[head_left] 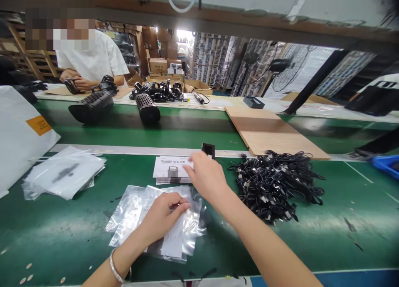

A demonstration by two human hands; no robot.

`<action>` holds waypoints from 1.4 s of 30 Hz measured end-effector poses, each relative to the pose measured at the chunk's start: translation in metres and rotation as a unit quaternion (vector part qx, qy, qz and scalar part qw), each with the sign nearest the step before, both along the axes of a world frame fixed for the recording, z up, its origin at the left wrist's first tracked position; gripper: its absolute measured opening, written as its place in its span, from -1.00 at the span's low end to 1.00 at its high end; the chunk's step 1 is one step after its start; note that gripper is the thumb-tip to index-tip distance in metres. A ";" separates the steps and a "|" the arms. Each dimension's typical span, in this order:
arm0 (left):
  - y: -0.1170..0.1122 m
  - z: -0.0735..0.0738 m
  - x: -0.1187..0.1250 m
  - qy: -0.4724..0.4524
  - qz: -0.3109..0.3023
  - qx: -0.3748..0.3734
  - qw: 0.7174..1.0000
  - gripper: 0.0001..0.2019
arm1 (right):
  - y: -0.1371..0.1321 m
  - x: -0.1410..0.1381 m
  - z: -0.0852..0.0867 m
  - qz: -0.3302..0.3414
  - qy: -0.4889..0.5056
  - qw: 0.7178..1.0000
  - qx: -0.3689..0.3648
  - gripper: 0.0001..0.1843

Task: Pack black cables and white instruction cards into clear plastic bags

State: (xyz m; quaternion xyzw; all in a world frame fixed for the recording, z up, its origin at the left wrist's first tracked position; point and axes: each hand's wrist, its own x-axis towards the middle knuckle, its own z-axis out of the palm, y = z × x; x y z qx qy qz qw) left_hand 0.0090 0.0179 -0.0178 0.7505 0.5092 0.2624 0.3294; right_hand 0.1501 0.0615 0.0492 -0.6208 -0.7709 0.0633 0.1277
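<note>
Evidently the left grip (pixel 165 215) rests low on a loose pile of clear plastic bags (pixel 190 226), thumb brought up against curled fingers; from where I stand I cannot tell whether any film is caught between them. Lying there, it probably keeps the slippery plastic from sliding. The right grip (pixel 207 179) reaches past it to the printed leaflets (pixel 162 169), thumb and forefinger bent at the right edge of the top one; whether they have pinched the paper I cannot make out. So the leaflets lie just beyond the bags, right at the right grip's fingertips and ahead of the left, a placing that seems to suit a short reach. A small black box (pixel 208 149) stands just behind the right grip. To the right lies a tangled heap of black cables (pixel 274 187), and well off to the left another stack of bags (pixel 67 170), all on the green worktop (pixel 77 233). Farther out lies a wooden board (pixel 277 131); opposite, a co-worker (pixel 93 56) holds a dark object (pixel 71 86).
</note>
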 end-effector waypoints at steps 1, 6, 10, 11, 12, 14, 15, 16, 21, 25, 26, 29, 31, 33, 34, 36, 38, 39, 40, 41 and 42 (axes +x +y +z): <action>0.001 -0.001 -0.001 -0.002 0.008 0.002 1.000 -0.77 | -0.016 0.005 -0.003 0.022 0.015 0.999 -0.018 -0.72; 0.001 0.001 -0.001 -0.019 0.027 0.000 0.999 -0.79 | -0.079 0.027 -0.046 0.036 0.257 0.942 -0.213 -0.80; -0.004 0.005 0.007 -0.025 0.023 0.003 0.999 -0.80 | -0.089 0.023 -0.075 0.033 0.430 0.853 -0.294 -0.82; -0.005 0.006 0.010 -0.025 0.018 0.002 1.000 -0.80 | -0.088 0.020 -0.078 0.022 0.463 0.833 -0.301 -0.82; -0.005 0.007 0.012 -0.025 0.010 0.001 1.000 -0.80 | -0.087 0.017 -0.080 0.012 0.491 0.816 -0.305 -0.82; -0.007 0.009 0.015 -0.026 -0.002 0.010 1.000 -0.81 | -0.084 0.013 -0.080 -0.004 0.532 0.788 -0.311 -0.81; -0.008 0.010 0.016 -0.028 0.003 0.031 0.999 -0.82 | -0.082 0.012 -0.080 -0.011 0.543 0.780 -0.311 -0.80; -0.010 0.011 0.015 -0.027 0.016 0.061 0.998 -0.85 | -0.081 0.012 -0.080 -0.019 0.545 0.781 -0.305 -0.79; -0.025 0.011 0.009 0.050 0.112 0.136 0.983 -0.88 | -0.081 0.016 -0.084 -0.035 0.483 0.842 -0.239 -0.76; -0.035 -0.006 0.009 0.111 0.061 0.046 0.991 -0.78 | -0.085 0.030 -0.074 0.041 0.392 0.895 -0.211 -0.75; -0.036 -0.011 0.010 0.124 0.050 0.038 0.990 -0.76 | -0.085 0.038 -0.068 0.042 0.353 0.917 -0.183 -0.75; -0.037 -0.021 0.013 0.158 0.048 0.046 0.985 -0.73 | -0.081 0.072 -0.052 -0.013 0.170 0.983 -0.070 -0.75; -0.036 -0.024 0.014 0.179 0.053 0.057 0.981 -0.72 | -0.074 0.096 -0.046 -0.038 -0.018 0.999 -0.013 -0.68; -0.036 -0.024 0.014 0.193 0.058 0.066 0.977 -0.73 | -0.064 0.116 -0.045 -0.011 -0.152 0.988 0.005 -0.64; -0.036 -0.023 0.014 0.197 0.060 0.071 0.976 -0.75 | -0.059 0.123 -0.046 0.013 -0.189 0.982 0.004 -0.65; -0.037 -0.023 0.014 0.197 0.057 0.077 0.976 -0.78 | -0.051 0.133 -0.049 0.059 -0.208 0.976 -0.004 -0.68; -0.038 -0.023 0.013 0.193 0.051 0.078 0.977 -0.80 | -0.045 0.139 -0.053 0.085 -0.168 0.982 -0.001 -0.72; -0.039 -0.023 0.012 0.192 0.047 0.076 0.977 -0.80 | -0.044 0.140 -0.054 0.088 -0.130 0.988 0.014 -0.73; -0.040 -0.023 0.012 0.191 0.045 0.074 0.978 -0.79 | -0.044 0.140 -0.056 0.084 -0.085 0.992 0.037 -0.74; -0.040 -0.023 0.012 0.190 0.044 0.072 0.978 -0.79 | -0.046 0.138 -0.057 0.073 -0.041 0.994 0.068 -0.74; -0.041 -0.023 0.012 0.190 0.046 0.072 0.978 -0.80 | -0.048 0.135 -0.059 0.060 -0.005 0.993 0.099 -0.74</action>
